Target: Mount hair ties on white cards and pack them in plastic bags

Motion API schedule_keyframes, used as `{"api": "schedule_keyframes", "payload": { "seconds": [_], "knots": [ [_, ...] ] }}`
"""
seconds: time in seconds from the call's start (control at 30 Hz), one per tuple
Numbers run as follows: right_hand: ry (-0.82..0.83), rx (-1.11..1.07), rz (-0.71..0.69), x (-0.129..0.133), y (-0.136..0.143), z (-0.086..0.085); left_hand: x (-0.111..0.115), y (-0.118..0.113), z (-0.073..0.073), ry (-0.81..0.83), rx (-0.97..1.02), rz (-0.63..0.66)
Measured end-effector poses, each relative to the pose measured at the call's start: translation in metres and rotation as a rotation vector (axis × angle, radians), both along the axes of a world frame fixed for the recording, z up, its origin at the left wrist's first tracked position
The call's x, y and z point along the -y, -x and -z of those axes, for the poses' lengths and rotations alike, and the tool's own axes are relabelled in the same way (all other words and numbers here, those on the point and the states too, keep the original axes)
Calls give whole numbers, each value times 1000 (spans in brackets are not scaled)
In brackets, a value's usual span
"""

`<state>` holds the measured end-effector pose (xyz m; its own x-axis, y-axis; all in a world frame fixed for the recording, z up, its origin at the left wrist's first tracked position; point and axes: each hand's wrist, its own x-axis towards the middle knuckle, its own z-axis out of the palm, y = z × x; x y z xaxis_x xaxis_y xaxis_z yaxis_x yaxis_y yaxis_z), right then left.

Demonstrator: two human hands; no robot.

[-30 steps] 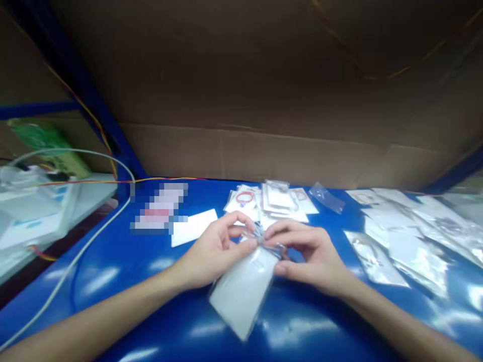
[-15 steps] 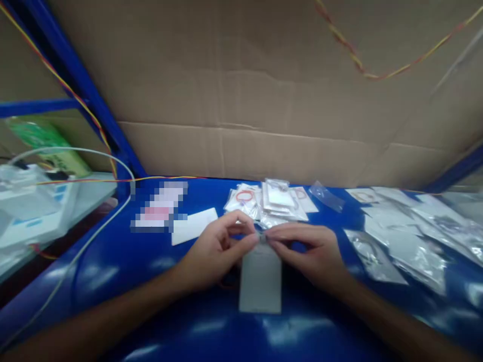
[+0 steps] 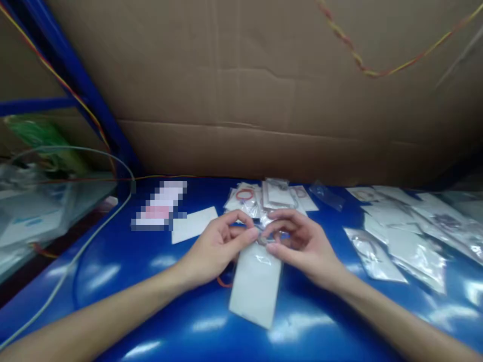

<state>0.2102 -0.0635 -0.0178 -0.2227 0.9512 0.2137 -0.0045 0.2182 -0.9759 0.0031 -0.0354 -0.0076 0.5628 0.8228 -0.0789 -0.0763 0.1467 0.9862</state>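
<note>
A white card in a clear bag point(image 3: 255, 286) hangs below my two hands over the blue table, tilted with its lower end to the right. My left hand point(image 3: 222, 246) pinches the bag's top edge between thumb and forefinger. My right hand point(image 3: 302, 246) is beside it at the same top edge, thumb and forefinger slightly apart around the bag's right corner; whether they touch it is unclear. An orange-red loop point(image 3: 225, 282) shows partly below my left hand.
Bagged cards point(image 3: 279, 193) are stacked behind my hands. More bagged cards point(image 3: 407, 241) spread at the right. A white card point(image 3: 194, 224) and a blurred pink-and-white item point(image 3: 160, 206) lie left. A pale cable point(image 3: 71, 264) curves along the left edge.
The bagged card has swung from upright to tilted, its lower end nearer. My right hand's fingers have lifted and spread a little. The table looks brighter.
</note>
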Motion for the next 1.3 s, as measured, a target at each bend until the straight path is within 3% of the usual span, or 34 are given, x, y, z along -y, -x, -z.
{"api": "schedule_keyframes", "payload": {
  "seconds": [0.1, 0.3, 0.57, 0.8, 1.3],
  "knots": [
    [15, -4, -2, -1, 1, 2, 1, -1, -1, 26, -5, -10],
    [-129, 149, 71, 4, 3, 2, 4, 0, 0, 24, -42, -16],
    [-54, 103, 55, 2, 1, -1, 4, -1, -1, 34, -48, -31],
    [-89, 145, 59, 3, 3, -2, 4, 1, 0, 41, -53, 9],
    [18, 48, -159, 5, 2, -2, 4, -2, 5, 53, -54, -16]
  ]
}}
